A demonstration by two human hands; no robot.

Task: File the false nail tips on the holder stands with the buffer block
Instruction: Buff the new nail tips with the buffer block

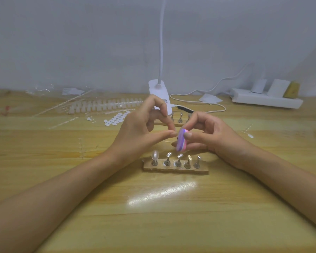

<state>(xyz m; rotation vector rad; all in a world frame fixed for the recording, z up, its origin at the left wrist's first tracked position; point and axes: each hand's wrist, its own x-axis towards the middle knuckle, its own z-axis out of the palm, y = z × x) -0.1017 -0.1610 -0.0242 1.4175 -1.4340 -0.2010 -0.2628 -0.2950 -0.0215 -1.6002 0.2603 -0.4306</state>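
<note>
Pale wooden table (98, 207), white wall behind. The right hand (208, 136) grips the pink-and-purple buffer block (181, 143) between thumb and fingers. The left hand (140, 132), touching the block's top edge, pinches thumb to forefinger, seemingly on a nail tip too small to make out. Short, light strokes with the pinch held steady would suit best. Just below both hands, a wooden base (171, 169) holds five metal stands; only the one under the left wrist carries a pearly tip (155, 155).
</note>
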